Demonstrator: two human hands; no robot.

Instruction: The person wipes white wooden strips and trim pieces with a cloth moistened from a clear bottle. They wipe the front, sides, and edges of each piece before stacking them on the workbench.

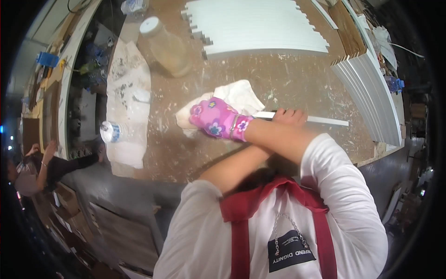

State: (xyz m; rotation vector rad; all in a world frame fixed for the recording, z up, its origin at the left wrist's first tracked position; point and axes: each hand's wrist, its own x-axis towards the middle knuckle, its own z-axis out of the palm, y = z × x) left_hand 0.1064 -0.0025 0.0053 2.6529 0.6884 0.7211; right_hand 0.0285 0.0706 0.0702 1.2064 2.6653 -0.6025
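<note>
My forearms cross, the right one over the left. My right hand, in a pink flowered glove, is closed on a crumpled white cloth on the brown worktable. The bare left hand reaches out to the right, its fingers wrapped over a narrow white strip. The strip's left end passes behind my right wrist, beside the cloth. What that end touches is hidden by the glove and wrist.
Many white strips lie side by side in a stack at the far side. Another strip stack stands along the right edge. At left are a large capped jar, stained paper and a small bottle. Another person sits far left.
</note>
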